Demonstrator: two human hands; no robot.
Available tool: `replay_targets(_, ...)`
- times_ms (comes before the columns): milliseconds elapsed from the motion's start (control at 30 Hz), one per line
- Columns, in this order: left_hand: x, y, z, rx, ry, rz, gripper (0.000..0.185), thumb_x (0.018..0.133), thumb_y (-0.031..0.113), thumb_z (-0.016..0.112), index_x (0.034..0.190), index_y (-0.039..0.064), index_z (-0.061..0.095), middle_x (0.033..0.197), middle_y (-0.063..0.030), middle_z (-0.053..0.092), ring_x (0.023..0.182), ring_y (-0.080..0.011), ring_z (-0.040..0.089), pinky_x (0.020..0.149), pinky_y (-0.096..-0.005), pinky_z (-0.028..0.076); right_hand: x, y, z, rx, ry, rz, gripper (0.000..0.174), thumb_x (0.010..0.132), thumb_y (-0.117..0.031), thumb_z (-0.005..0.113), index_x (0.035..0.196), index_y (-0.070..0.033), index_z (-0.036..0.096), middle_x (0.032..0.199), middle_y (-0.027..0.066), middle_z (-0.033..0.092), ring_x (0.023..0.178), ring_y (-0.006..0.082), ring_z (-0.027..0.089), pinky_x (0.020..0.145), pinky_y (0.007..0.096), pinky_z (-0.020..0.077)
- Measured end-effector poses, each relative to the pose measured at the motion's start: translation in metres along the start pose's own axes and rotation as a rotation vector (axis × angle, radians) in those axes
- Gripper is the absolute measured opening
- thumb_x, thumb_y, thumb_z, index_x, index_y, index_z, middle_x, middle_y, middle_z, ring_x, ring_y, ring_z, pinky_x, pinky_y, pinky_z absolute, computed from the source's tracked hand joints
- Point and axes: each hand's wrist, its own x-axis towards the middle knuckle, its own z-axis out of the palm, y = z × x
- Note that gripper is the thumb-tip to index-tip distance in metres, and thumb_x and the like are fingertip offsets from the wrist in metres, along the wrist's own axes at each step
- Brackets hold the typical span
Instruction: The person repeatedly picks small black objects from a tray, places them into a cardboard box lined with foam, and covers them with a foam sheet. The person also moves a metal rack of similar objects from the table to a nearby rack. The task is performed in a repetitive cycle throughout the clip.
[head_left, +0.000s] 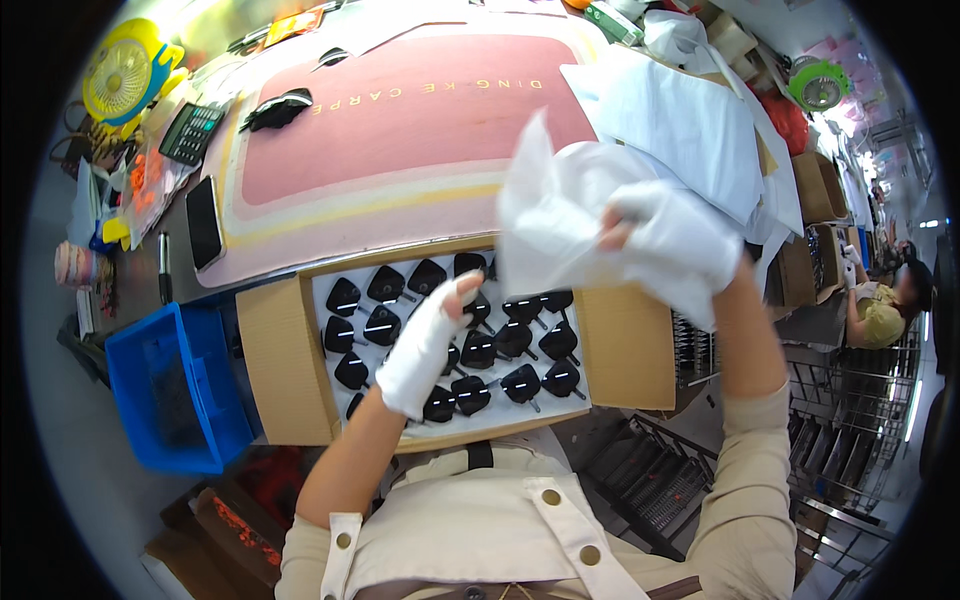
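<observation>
My right hand (667, 236), in a white fingerless glove, grips a thin white sheet (551, 217) that hangs crumpled and blurred over the far right corner of an open cardboard box (281, 367). Rows of glossy black rounded parts (478, 350) with short stems lie on a white layer (487, 426) inside this box. My left hand (427, 349), gloved the same way, is over the middle of the box. Its thumb and fingertips are apart beside one black part, with nothing visible between them. The sheet hides the box's far right corner.
Behind the box a pink mat (405, 112) covers the table, with black parts (277, 110) on it. Left are a phone (204, 223), a marker (164, 266), a calculator (191, 133) and a blue bin (161, 390). White sheets (667, 127) lie right. A person (881, 311) sits far right.
</observation>
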Motion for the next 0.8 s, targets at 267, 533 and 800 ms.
replay_targets(267,-0.067,-0.011,-0.067,0.698,0.803,0.245,0.027,0.09,0.017,0.074,0.108,0.0,0.063,0.098,-0.0113,0.068,0.087,-0.0193,0.063,0.078,-0.0319,0.05,0.009,-0.023,0.157,-0.453,0.238,-0.078,0.059,0.087,-0.052,0.067,0.135,-0.018,0.061,0.138,0.0124,0.058,0.128,0.0312,0.052,0.106,0.0501,0.0372)
replay_targets(533,-0.077,-0.05,-0.074,1.715,0.479,0.49,0.069,0.078,0.029,0.079,0.139,0.01,0.053,0.152,-0.0144,0.042,0.14,-0.0392,0.037,0.114,-0.0585,0.026,-0.02,-0.012,0.228,-0.659,0.196,-0.272,0.07,0.084,-0.061,0.063,0.142,-0.023,0.057,0.155,0.0093,0.043,0.145,0.0352,0.033,0.113,0.0647,0.0194)
replay_targets(800,-0.055,-0.068,-0.058,1.813,0.43,0.036,0.079,0.089,0.052,0.061,0.152,0.01,0.04,0.164,-0.0173,0.024,0.151,-0.042,0.017,0.111,-0.074,0.009,-0.05,-0.008,0.204,-0.581,-0.017,-0.062,0.069,0.088,-0.06,0.059,0.145,-0.021,0.053,0.157,0.0117,0.038,0.145,0.0363,0.031,0.116,0.0627,0.0173)
